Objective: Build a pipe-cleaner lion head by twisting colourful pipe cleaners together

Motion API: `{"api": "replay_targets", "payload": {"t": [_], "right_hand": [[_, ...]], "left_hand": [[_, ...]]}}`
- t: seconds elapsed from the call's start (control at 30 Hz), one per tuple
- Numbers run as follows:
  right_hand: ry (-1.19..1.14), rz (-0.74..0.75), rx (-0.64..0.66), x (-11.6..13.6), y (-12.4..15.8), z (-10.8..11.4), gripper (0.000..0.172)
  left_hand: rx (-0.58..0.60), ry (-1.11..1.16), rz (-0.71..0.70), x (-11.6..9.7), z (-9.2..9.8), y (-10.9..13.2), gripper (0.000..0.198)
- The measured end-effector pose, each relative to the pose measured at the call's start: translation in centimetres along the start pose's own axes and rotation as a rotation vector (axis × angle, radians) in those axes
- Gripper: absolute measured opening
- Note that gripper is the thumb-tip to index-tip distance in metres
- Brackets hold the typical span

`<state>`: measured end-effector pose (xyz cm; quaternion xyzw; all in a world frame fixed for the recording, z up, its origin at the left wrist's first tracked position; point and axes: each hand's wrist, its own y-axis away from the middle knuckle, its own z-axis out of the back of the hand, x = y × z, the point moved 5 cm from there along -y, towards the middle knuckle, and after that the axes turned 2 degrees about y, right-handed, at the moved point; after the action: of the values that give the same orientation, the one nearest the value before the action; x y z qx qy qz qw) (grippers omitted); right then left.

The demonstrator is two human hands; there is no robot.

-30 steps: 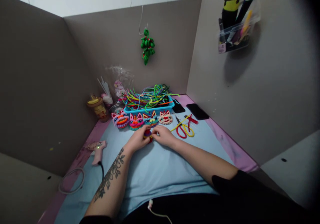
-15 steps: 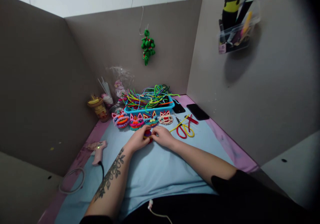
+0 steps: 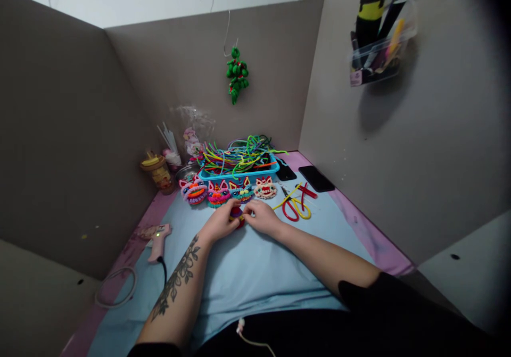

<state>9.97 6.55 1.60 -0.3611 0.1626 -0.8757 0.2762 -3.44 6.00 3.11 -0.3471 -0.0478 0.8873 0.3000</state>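
A small red, purple and yellow fuzzy piece [image 3: 236, 214] is between my hands, just above the blue cloth. My left hand [image 3: 222, 221] grips its left side, fingers curled over the top. At its right edge, my right hand [image 3: 260, 216] has thumb and fingertips pinched together; whether they hold part of the piece is too small to tell. Just beyond stand a purple and orange animal head [image 3: 194, 191], a pink one [image 3: 218, 193], a teal one [image 3: 241, 191] and a cream one [image 3: 265, 188].
A blue tray [image 3: 239, 176] of pipe cleaners stands at the back. Scissors [image 3: 290, 208] lie on the right near red and yellow stems, with a phone [image 3: 315, 179] beyond. On the left are a pink glue gun [image 3: 158, 242], its cable and a cup [image 3: 158, 173].
My right fingertips have shifted very slightly at the edge of the small piece. The view has moved a little; all else looks the same.
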Motion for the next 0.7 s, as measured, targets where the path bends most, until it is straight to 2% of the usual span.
{"api": "replay_targets", "payload": {"t": [0.1, 0.27, 0.37, 0.53, 0.7], "right_hand": [[-0.056, -0.027, -0.093, -0.2, -0.1, 1.1, 0.007], [-0.17, -0.101, -0.331, -1.7, -0.3, 3.0, 0.026], [-0.255, -0.148, -0.372, -2.7, -0.4, 3.4, 0.021], [-0.347, -0.157, -0.36, -2.9, -0.5, 3.2, 0.015], [-0.289, -0.115, -0.174, -1.6, -0.4, 2.2, 0.015]], "left_hand": [[-0.002, 0.009, -0.003, -0.2, 0.1, 0.0, 0.048], [0.003, 0.011, 0.015, -0.2, 0.2, 0.1, 0.048], [-0.008, 0.033, 0.025, -0.2, 0.4, 0.1, 0.048], [-0.036, 0.067, 0.033, -0.3, 0.8, 0.1, 0.047], [-0.051, 0.075, 0.029, -0.2, 0.8, 0.1, 0.046]]}}
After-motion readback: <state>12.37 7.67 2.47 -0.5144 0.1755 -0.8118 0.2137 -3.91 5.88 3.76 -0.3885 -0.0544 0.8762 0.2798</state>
